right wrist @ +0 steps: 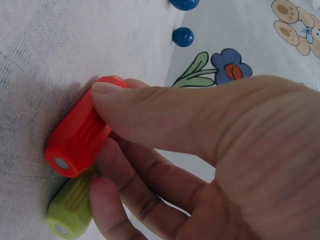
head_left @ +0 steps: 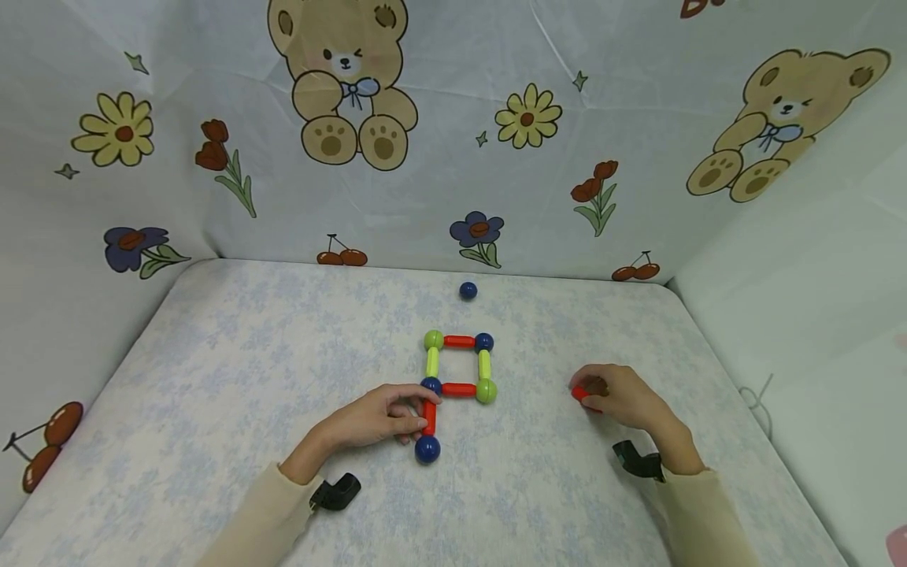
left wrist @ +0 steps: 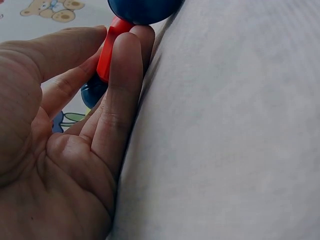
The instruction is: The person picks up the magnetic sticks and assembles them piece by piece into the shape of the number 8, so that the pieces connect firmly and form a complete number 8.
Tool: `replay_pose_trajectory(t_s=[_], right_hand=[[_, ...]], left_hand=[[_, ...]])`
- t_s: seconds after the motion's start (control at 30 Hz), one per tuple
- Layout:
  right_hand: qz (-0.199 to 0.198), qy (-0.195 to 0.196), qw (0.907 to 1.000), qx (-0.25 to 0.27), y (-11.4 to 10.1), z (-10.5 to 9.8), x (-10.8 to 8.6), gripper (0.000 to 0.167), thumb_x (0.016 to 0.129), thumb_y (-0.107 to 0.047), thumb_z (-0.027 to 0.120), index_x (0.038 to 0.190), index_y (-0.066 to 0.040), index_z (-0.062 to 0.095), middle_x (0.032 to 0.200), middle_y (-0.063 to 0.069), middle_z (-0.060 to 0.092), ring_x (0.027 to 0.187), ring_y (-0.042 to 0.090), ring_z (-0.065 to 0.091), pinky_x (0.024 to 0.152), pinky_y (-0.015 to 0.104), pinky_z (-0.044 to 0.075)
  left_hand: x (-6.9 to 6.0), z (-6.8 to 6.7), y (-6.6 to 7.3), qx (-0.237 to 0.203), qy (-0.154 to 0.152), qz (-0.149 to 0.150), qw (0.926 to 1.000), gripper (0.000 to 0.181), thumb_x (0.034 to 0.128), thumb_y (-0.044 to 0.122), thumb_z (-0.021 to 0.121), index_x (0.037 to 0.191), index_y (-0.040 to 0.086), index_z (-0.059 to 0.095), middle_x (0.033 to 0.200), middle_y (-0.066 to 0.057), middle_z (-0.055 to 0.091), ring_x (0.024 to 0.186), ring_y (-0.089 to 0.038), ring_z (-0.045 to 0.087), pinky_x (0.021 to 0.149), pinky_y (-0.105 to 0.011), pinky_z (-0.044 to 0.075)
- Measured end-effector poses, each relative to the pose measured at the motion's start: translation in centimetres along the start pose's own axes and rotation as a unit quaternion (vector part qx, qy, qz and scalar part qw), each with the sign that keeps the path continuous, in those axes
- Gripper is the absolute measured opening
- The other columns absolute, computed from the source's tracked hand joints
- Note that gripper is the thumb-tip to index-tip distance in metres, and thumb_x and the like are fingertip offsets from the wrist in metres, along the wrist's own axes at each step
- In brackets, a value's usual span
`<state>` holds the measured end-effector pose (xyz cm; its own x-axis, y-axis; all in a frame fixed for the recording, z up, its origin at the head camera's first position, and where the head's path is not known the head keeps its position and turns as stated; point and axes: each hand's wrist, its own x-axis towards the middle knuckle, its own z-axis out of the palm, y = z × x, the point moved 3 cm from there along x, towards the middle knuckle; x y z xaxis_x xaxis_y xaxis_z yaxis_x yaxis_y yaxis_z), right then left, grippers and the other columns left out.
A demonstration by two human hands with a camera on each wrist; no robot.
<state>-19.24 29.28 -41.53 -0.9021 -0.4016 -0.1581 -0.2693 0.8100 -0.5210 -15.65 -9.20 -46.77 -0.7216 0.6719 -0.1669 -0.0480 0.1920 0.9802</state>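
In the head view, red and light-green magnetic rods with blue and green balls form a square frame [head_left: 460, 341]. From its near-left blue ball [head_left: 431, 385], a red rod [head_left: 429, 416] runs down to another blue ball [head_left: 427, 450]. My left hand [head_left: 375, 415] pinches this rod between thumb and fingers, also seen in the left wrist view [left wrist: 106, 57]. Over to the right, my right hand [head_left: 623, 395] holds a loose red rod [right wrist: 82, 132] between thumb and fingers. A light-green rod [right wrist: 73, 207] lies beside it by my curled fingers; the hand hides it in the head view.
A single blue ball [head_left: 468, 290] lies beyond the square, near the table's back edge. The pale patterned tabletop [head_left: 298, 331] is bounded by a printed cloth [head_left: 453, 181] with bears and flowers behind. A thin cord [head_left: 760, 405] shows at the right side.
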Motion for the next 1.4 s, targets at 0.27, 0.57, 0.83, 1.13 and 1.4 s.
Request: replay_pose_trajectory(t_s=[0.27,0.57,0.83,1.13,1.4], right_hand=[[0.001,0.008,0.9998,-0.017,0.0,0.1,0.1,0.016,0.091,-0.004,0.070,0.106,-0.007,0.071,0.093,0.002,0.071,0.081,0.013,0.063,0.071,0.027,0.050],[0.006,0.016,0.9998,-0.012,0.0,0.3,0.2,0.017,0.087,-0.006,0.075,0.103,-0.008,0.070,0.092,0.000,0.070,0.082,0.013,0.061,0.071,0.027,0.050],[-0.003,0.014,0.9998,-0.016,-0.2,0.6,0.3,0.016,0.088,-0.005,0.074,0.103,-0.008,0.070,0.090,-0.001,0.069,0.079,0.012,0.060,0.069,0.027,0.049],[-0.026,0.016,0.9993,-0.019,-1.1,0.8,0.5,0.016,0.088,-0.004,0.073,0.103,-0.008,0.071,0.091,-0.001,0.070,0.080,0.012,0.061,0.069,0.026,0.049],[-0.051,0.019,0.9984,-0.014,-2.4,1.0,0.4,0.014,0.090,-0.004,0.071,0.103,-0.008,0.074,0.092,0.000,0.071,0.080,0.013,0.062,0.067,0.025,0.049]], left_hand=[[0.1,0.0,-0.1,-0.001,-0.002,0.006,1.0000,0.040,0.0999,0.015,0.063,0.138,0.006,0.056,0.106,-0.011,0.059,0.085,-0.016,0.067,0.072,-0.028,0.056],[0.0,0.0,0.1,0.005,-0.001,-0.001,1.0000,0.039,0.1003,0.017,0.063,0.138,0.009,0.057,0.107,-0.009,0.060,0.086,-0.017,0.068,0.073,-0.029,0.057],[0.1,-0.1,-0.2,0.027,-0.008,-0.004,0.9996,0.042,0.0986,0.020,0.066,0.140,0.015,0.057,0.084,-0.004,0.065,0.077,-0.013,0.062,0.073,-0.027,0.053],[-0.3,-0.1,-0.1,0.033,-0.020,0.015,0.9991,0.050,0.0942,0.018,0.072,0.141,0.013,0.055,0.084,-0.001,0.067,0.082,-0.010,0.060,0.082,-0.025,0.047],[-0.3,-0.1,0.0,0.062,-0.011,-0.004,0.9980,0.051,0.0880,0.026,0.079,0.136,0.023,0.061,0.117,-0.008,0.055,0.101,-0.019,0.063,0.090,-0.033,0.042]])
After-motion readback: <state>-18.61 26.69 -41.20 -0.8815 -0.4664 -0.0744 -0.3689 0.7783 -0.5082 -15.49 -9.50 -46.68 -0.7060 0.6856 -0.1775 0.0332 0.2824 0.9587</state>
